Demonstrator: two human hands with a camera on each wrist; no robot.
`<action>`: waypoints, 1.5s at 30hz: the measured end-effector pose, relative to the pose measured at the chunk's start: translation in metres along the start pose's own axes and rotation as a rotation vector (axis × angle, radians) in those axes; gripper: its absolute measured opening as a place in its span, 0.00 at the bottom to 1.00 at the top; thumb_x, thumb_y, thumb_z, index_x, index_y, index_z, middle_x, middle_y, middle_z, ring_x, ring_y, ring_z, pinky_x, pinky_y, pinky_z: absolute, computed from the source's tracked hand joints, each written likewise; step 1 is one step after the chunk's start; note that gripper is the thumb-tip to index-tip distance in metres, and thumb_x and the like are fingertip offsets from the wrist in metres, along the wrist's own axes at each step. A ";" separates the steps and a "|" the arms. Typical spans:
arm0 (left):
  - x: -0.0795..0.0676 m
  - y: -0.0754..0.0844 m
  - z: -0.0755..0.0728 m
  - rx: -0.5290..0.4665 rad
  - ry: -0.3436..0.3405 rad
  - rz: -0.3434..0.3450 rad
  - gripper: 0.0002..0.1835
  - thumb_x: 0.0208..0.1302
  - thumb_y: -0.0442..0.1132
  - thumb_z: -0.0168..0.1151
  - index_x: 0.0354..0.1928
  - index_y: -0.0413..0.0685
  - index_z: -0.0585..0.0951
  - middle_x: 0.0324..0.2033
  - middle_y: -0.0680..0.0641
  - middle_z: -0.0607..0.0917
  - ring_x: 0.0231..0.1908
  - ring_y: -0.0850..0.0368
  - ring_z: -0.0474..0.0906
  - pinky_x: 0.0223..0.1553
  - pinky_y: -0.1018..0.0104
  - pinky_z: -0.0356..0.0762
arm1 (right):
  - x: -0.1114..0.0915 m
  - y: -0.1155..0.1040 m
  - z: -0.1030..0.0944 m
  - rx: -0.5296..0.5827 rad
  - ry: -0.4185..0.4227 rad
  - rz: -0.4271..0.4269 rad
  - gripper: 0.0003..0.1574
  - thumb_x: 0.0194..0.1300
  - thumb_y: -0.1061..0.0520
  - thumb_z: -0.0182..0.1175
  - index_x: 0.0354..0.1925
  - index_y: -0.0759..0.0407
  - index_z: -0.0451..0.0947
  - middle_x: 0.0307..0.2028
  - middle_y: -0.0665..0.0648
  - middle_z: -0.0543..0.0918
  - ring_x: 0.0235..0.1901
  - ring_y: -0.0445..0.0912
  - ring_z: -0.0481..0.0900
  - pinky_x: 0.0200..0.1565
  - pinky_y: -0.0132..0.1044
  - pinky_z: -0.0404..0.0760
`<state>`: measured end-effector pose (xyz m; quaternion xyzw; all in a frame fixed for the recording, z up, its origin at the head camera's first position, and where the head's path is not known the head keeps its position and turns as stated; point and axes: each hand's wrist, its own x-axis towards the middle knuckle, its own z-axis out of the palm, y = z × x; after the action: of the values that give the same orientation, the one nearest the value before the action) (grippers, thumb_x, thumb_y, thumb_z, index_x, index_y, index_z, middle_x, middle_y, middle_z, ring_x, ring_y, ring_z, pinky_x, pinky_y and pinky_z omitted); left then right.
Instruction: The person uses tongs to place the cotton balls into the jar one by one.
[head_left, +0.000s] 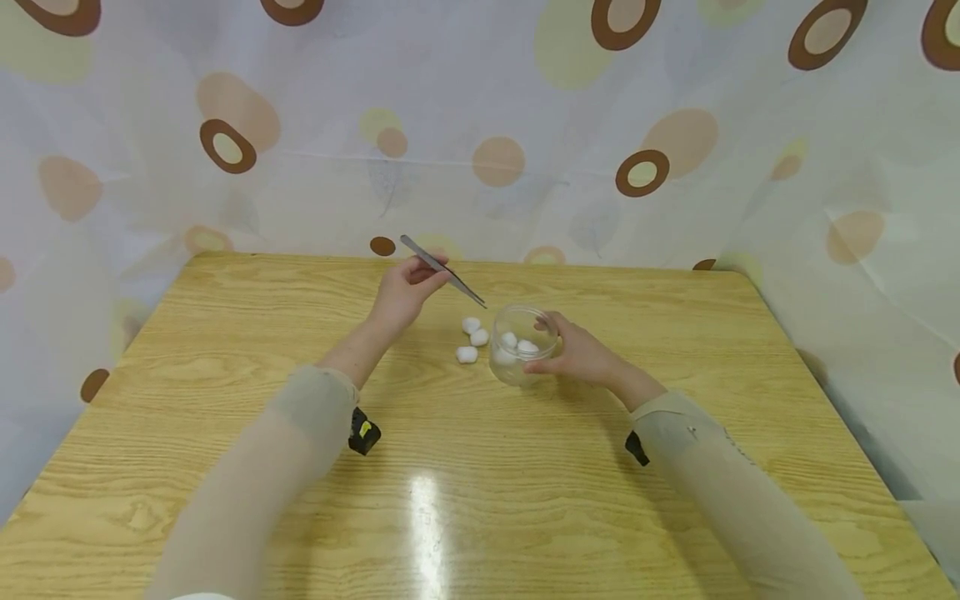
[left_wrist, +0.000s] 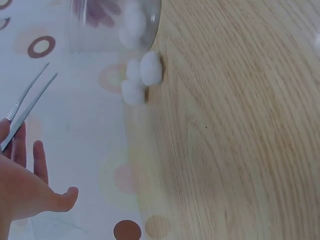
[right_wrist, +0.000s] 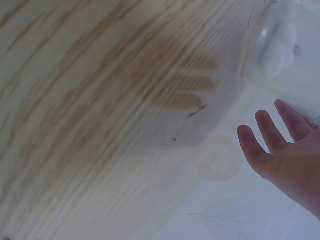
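Observation:
My left hand (head_left: 400, 293) pinches metal tweezers (head_left: 417, 251) above the table. In the left wrist view the two tweezer tips (left_wrist: 55, 75) stand apart with nothing between them. Three white cotton balls (head_left: 478, 337) lie on the table below the tips, just left of a clear round jar (head_left: 507, 372). More cotton balls (head_left: 527, 347) sit inside that jar, which has no lid on it. My right hand (head_left: 581, 353) grips the jar from the right, thumb at the near side and fingers at the far side. In the right wrist view, the jar (right_wrist: 285, 65) is partly cut off.
The wood-grain table (head_left: 480, 467) fills the lower view. A patterned white cloth (head_left: 450, 100) hangs behind and along its sides. Black wrist devices (head_left: 364, 432) show beneath both forearms.

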<state>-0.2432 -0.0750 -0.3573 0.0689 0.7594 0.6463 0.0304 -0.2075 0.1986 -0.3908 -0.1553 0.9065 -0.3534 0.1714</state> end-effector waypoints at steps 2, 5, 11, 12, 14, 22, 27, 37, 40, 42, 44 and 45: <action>-0.002 0.000 -0.004 0.024 -0.004 -0.016 0.20 0.66 0.39 0.58 0.58 0.43 0.74 0.54 0.40 0.79 0.56 0.49 0.75 0.62 0.57 0.69 | 0.000 0.001 0.000 -0.001 0.001 -0.002 0.59 0.54 0.45 0.68 0.71 0.62 0.46 0.68 0.64 0.61 0.69 0.61 0.53 0.65 0.59 0.58; -0.005 -0.002 -0.009 0.053 -0.022 -0.035 0.19 0.66 0.39 0.58 0.56 0.42 0.75 0.51 0.38 0.81 0.56 0.48 0.76 0.62 0.55 0.68 | 0.001 0.002 0.000 0.001 0.005 -0.004 0.58 0.55 0.45 0.68 0.71 0.62 0.47 0.68 0.64 0.61 0.69 0.61 0.54 0.65 0.59 0.58; -0.009 -0.016 -0.014 0.141 -0.081 -0.022 0.16 0.64 0.37 0.59 0.51 0.36 0.77 0.50 0.37 0.82 0.56 0.47 0.75 0.61 0.53 0.70 | 0.001 0.003 0.000 0.005 0.003 -0.007 0.59 0.54 0.43 0.68 0.71 0.61 0.47 0.68 0.64 0.61 0.69 0.61 0.54 0.66 0.59 0.58; -0.009 -0.019 -0.014 0.160 -0.085 -0.022 0.16 0.64 0.37 0.60 0.51 0.36 0.77 0.50 0.37 0.82 0.56 0.47 0.75 0.61 0.53 0.70 | 0.001 0.003 0.000 0.007 0.002 -0.009 0.59 0.54 0.43 0.68 0.71 0.61 0.47 0.68 0.64 0.61 0.69 0.61 0.54 0.66 0.59 0.57; -0.010 -0.024 -0.014 0.183 -0.095 -0.025 0.16 0.63 0.37 0.60 0.51 0.35 0.78 0.49 0.37 0.82 0.57 0.46 0.74 0.61 0.51 0.69 | 0.001 0.003 0.000 0.014 0.000 -0.012 0.60 0.53 0.42 0.68 0.71 0.60 0.46 0.68 0.64 0.61 0.69 0.61 0.53 0.66 0.59 0.57; -0.014 -0.038 -0.007 0.239 -0.107 -0.031 0.15 0.63 0.37 0.61 0.49 0.36 0.78 0.47 0.37 0.82 0.56 0.46 0.74 0.60 0.50 0.69 | 0.002 0.005 0.001 0.028 -0.004 -0.018 0.59 0.54 0.44 0.69 0.71 0.60 0.46 0.68 0.64 0.61 0.69 0.61 0.55 0.65 0.58 0.59; -0.015 -0.043 -0.002 0.259 -0.113 -0.013 0.16 0.63 0.37 0.60 0.50 0.36 0.78 0.46 0.38 0.83 0.52 0.46 0.76 0.56 0.51 0.72 | 0.001 0.005 0.001 0.029 -0.003 -0.026 0.59 0.54 0.43 0.68 0.71 0.62 0.47 0.68 0.65 0.61 0.68 0.62 0.55 0.65 0.59 0.59; -0.018 -0.043 0.002 0.328 -0.116 0.001 0.15 0.65 0.38 0.59 0.51 0.37 0.78 0.43 0.39 0.84 0.51 0.46 0.77 0.54 0.51 0.72 | 0.002 0.006 0.001 0.034 -0.006 -0.022 0.59 0.54 0.44 0.68 0.71 0.60 0.46 0.68 0.65 0.61 0.68 0.62 0.55 0.65 0.59 0.60; -0.018 -0.044 0.001 0.356 -0.109 0.009 0.16 0.65 0.38 0.59 0.51 0.37 0.78 0.43 0.40 0.84 0.51 0.46 0.77 0.54 0.51 0.73 | 0.002 0.006 0.001 0.040 -0.004 -0.024 0.59 0.54 0.44 0.68 0.71 0.60 0.46 0.68 0.65 0.61 0.69 0.62 0.54 0.64 0.59 0.60; -0.018 -0.045 0.001 0.371 -0.105 0.012 0.16 0.65 0.38 0.59 0.51 0.37 0.78 0.43 0.40 0.84 0.52 0.46 0.77 0.53 0.51 0.74 | 0.001 0.005 0.001 0.046 -0.004 -0.024 0.59 0.54 0.44 0.68 0.71 0.60 0.46 0.68 0.64 0.61 0.69 0.61 0.54 0.64 0.59 0.60; -0.018 -0.045 0.001 0.387 -0.099 0.015 0.15 0.65 0.39 0.59 0.50 0.37 0.78 0.43 0.40 0.84 0.53 0.46 0.77 0.53 0.52 0.74 | 0.001 0.006 0.001 0.051 -0.005 -0.026 0.59 0.54 0.44 0.68 0.71 0.60 0.46 0.68 0.64 0.61 0.69 0.61 0.54 0.64 0.59 0.60; -0.018 -0.045 0.002 0.395 -0.095 0.017 0.15 0.65 0.39 0.59 0.50 0.37 0.79 0.43 0.40 0.84 0.53 0.46 0.77 0.52 0.52 0.74 | 0.001 0.005 0.001 0.054 -0.006 -0.025 0.59 0.54 0.44 0.68 0.71 0.60 0.46 0.68 0.64 0.61 0.69 0.61 0.54 0.64 0.59 0.61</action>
<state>-0.2280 -0.0831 -0.4031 0.1106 0.8684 0.4811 0.0466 -0.2091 0.2015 -0.3952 -0.1627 0.8940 -0.3795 0.1738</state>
